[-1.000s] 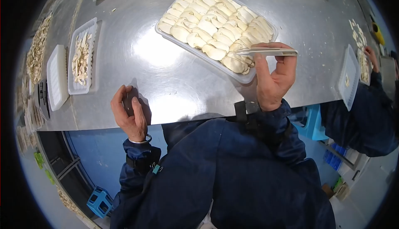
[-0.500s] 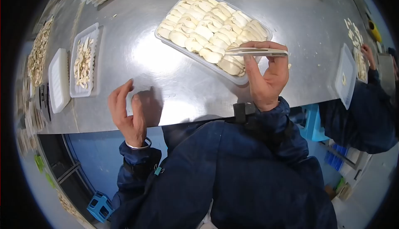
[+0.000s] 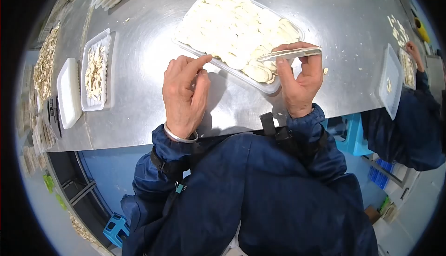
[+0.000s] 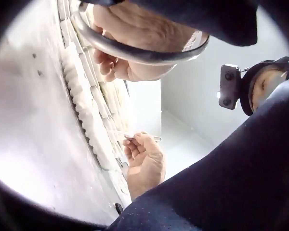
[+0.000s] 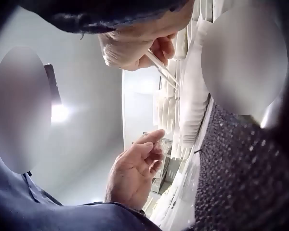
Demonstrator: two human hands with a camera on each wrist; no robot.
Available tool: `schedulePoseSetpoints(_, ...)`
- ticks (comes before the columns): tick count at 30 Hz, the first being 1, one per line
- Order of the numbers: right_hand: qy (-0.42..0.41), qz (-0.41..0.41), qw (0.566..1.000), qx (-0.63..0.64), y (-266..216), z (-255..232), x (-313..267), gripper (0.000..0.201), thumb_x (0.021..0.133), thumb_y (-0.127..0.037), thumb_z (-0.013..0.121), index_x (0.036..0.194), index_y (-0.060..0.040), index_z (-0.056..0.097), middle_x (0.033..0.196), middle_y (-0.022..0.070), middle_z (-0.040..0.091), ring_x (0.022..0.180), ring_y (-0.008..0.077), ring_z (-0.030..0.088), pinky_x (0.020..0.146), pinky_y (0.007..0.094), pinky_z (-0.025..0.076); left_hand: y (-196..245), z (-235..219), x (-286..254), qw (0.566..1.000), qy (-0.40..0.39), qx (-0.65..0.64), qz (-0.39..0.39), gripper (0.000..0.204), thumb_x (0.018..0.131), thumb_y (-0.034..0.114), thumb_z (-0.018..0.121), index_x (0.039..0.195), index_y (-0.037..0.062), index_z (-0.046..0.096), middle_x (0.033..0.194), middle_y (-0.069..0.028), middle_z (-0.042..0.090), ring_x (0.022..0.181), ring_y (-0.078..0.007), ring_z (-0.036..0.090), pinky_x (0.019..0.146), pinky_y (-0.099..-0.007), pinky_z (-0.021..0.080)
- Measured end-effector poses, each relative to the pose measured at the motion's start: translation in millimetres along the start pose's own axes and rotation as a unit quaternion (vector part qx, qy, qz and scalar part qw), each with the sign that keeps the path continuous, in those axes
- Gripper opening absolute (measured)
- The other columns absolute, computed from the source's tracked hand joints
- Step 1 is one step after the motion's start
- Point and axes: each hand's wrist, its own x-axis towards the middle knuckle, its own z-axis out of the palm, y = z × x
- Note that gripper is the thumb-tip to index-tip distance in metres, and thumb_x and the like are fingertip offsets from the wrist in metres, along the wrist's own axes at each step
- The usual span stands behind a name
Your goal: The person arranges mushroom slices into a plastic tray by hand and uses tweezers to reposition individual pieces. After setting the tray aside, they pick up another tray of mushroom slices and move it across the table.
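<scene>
The large tray (image 3: 271, 88) sits aslant on the metal counter (image 3: 139, 116), filled with overlapping rows of pale slices (image 3: 232, 28) that glare partly washes out. At its near right corner, the person's right hand (image 3: 302, 81) pinches a pair of tweezers (image 3: 299, 52) between thumb and fingers, the tips pointing leftward over the slices there; whether they touch one is too bright to tell. The left hand (image 3: 183, 88) lies by the large tray's near edge with its index finger stretched out to the rim and the other fingers loosely bent; it grasps nothing visible, and whether that fingertip meets the rim cannot be told. A metal bangle (image 3: 179, 137) circles the left wrist. Well to the left of the large tray stands a narrow tray (image 3: 101, 39) of small pieces, with a white block-like container (image 3: 69, 95) just beyond it. Well to the right of the large tray is a tilted white tray (image 3: 394, 70), and past that shows another person's hand (image 3: 412, 50) near further pale pieces.
</scene>
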Motion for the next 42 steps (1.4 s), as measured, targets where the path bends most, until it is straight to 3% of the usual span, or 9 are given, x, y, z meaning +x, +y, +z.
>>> schedulePoseSetpoints(9, 0.003, 0.001, 1.0, -0.009, 2.9, -0.5, -0.8, 0.03, 0.082, 0.001, 0.065, 0.109, -0.0004, 0.052, 0.096, 0.0116, 0.068, 0.088, 0.0168, 0.066, 0.07, 0.0283, 0.055, 0.5, 7.3, 3.6, 1.0, -0.002, -0.01, 0.006, 0.027, 0.088, -0.003, 0.055, 0.11, 0.0015, 0.07, 0.076, -0.0053, 0.049, 0.074, -0.0167, 0.046, 0.069, -0.0294, 0.038)
schedulePoseSetpoints(18, 0.0, -0.005, 1.0, -0.016, 7.5, 0.3, -1.1, 0.03, 0.083, -0.001, 0.066, 0.109, -0.001, 0.053, 0.096, 0.0119, 0.069, 0.088, 0.018, 0.066, 0.084, 0.0334, 0.051, -0.1, 9.2, 5.1, 1.0, -0.013, -0.002, 0.007, 0.027, 0.088, -0.003, 0.056, 0.11, 0.0019, 0.071, 0.075, -0.0051, 0.049, 0.073, -0.0163, 0.045, 0.069, -0.0301, 0.038)
schedulePoseSetpoints(39, 0.001, -0.01, 1.0, -0.011, 11.1, -0.2, -1.7, 0.029, 0.084, -0.002, 0.066, 0.11, -0.0015, 0.053, 0.097, 0.0106, 0.07, 0.09, 0.0169, 0.065, 0.084, 0.033, 0.051, -0.3, 12.1, 5.5, 1.0, -0.014, 0.002, 0.009, 0.028, 0.087, -0.004, 0.055, 0.11, 0.0019, 0.071, 0.075, -0.0045, 0.05, 0.072, -0.0158, 0.045, 0.067, -0.0299, 0.038)
schedulePoseSetpoints(42, 0.003, 0.001, 1.0, -0.006, 8.9, 0.0, -1.9, 0.029, 0.085, -0.002, 0.066, 0.11, -0.0016, 0.054, 0.097, 0.0107, 0.07, 0.09, 0.0167, 0.065, 0.083, 0.0329, 0.051, -1.6, 14.4, 5.2, 1.0, -0.003, -0.021, 0.0, 0.028, 0.082, -0.001, 0.057, 0.107, 0.0048, 0.071, 0.073, -0.0041, 0.05, 0.071, -0.0193, 0.045, 0.07, -0.0337, 0.035)
